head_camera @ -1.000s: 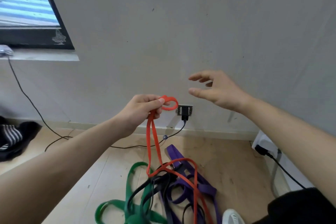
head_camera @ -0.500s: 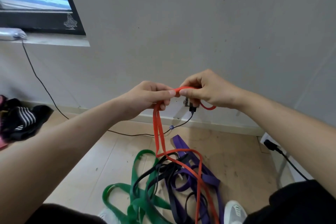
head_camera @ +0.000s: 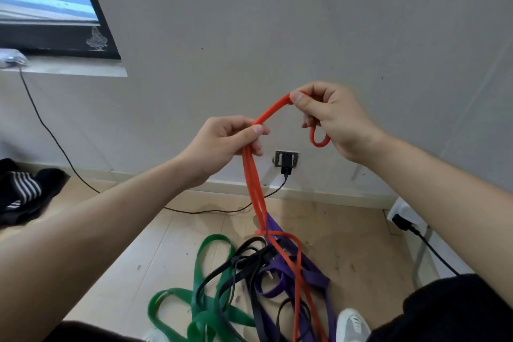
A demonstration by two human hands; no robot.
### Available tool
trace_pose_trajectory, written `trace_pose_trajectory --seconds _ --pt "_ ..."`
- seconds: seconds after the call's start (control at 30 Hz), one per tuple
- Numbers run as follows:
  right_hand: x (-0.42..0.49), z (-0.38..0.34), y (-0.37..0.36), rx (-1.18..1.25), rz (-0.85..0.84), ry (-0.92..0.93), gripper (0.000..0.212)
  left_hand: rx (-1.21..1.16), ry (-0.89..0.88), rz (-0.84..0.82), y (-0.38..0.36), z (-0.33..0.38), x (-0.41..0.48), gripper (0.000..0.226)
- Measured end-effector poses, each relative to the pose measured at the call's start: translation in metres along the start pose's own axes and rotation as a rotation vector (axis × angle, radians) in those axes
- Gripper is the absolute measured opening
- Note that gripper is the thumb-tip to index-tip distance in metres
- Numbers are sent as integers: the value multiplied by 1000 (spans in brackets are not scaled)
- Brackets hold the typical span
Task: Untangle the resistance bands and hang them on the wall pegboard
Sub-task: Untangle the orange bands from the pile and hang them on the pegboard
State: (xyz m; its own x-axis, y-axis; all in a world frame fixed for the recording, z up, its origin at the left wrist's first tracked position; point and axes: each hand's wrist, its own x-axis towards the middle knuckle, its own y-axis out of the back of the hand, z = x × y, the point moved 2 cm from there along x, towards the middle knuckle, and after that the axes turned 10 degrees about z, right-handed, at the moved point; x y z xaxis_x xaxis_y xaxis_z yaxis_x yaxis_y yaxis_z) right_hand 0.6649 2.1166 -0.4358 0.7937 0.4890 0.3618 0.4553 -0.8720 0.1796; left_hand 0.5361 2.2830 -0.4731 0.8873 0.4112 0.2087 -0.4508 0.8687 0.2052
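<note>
Barely begun, you pinch the orange band (head_camera: 273,111) in each hand, left hand (head_camera: 224,144) and right hand (head_camera: 333,116), its lower part tangled in the floor pile (head_camera: 249,286), nothing hung.

Left hand (head_camera: 224,141) and right hand (head_camera: 330,116) both pinch.
</note>
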Motion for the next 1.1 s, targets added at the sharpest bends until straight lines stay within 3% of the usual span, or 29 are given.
trace_pose_trajectory --seconds 0.23,0.4,0.5,0.63,0.73,0.8,0.97,1.1 --pt "9 -2 12 99 132 -30 15 76 48 -127 -4 1 0 23" --pt "18 4 31 86 241 -31 18 95 20 -85 1 -2 2 21" --pt "19 19 37 42 151 -82 17 94 10 8 7 -4 5 21" --pt "13 33 46 -168 -102 -143 11 66 -6 91 11 2 7 22" --pt "2 35 38 -353 -329 -176 22 58 -45 109 8 11 7 23" --pt "-5 33 25 -353 -422 -187 30 57 -66 105 5 15 6 22" --pt "-8 12 -5 -55 -339 -145 32 88 -92 68 0 18 4 20" --pt "-8 3 -15 -56 -212 -67 17 90 -83 88 3 15 4 16"
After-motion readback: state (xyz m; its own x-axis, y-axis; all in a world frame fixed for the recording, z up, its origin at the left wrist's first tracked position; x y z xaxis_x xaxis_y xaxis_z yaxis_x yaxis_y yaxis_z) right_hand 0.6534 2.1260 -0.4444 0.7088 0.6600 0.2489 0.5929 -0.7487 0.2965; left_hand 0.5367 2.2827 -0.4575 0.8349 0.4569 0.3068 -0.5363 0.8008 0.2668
